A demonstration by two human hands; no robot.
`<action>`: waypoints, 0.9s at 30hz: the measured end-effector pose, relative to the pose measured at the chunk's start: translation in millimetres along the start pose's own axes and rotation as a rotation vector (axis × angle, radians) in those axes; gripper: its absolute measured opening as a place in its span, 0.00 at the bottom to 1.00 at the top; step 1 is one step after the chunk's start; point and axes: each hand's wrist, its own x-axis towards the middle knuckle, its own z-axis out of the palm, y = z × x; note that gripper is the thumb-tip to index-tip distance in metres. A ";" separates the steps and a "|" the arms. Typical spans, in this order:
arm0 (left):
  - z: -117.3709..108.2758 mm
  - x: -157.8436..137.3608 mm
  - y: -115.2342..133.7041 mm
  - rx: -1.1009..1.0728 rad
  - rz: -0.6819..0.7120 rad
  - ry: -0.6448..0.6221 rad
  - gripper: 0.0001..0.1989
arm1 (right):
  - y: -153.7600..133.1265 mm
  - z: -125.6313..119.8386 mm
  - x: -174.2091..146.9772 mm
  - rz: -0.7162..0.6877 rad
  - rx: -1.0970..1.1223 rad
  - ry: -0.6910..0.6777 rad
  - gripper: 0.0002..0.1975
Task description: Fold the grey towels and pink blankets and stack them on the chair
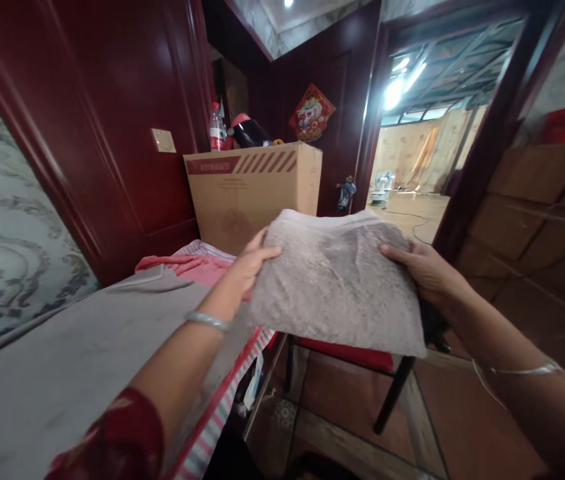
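Grey sheet (pixel 62 353), spread out, eight o'clock. Carton (pixel 247 188), eleven o'clock. Left hand (pixel 249 263), eight o'clock near centre, gripping the left edge of a furry cloth (pixel 337 283). Cloth: four o'clock near centre, raised between both hands. Red seat (pixel 362 357), apparently a chair's, partly hidden, five o'clock. Right hand (pixel 430 270), three o'clock, gripping the cloth's right edge.

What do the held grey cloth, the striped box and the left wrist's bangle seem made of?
Grey cloth: probably plush fabric, matte, given its mottled, napped surface. Striped box: likely matte cardboard, plain tan with crisp edges. Bangle: smooth, pale, slightly glossy; perhaps stone or glass, hard to tell.
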 end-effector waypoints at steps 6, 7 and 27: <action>60.3 40.8 -93.8 0.064 -0.082 0.130 0.36 | 69.2 -74.8 7.7 -0.136 -0.699 0.271 0.36; 61.1 42.3 -100.7 0.057 -0.073 0.127 0.34 | 76.3 -78.3 6.1 -0.140 -0.725 0.260 0.36; 58.0 34.0 -99.5 0.488 0.051 -0.079 0.34 | 50.1 -87.5 -16.0 -0.166 -1.289 0.333 0.29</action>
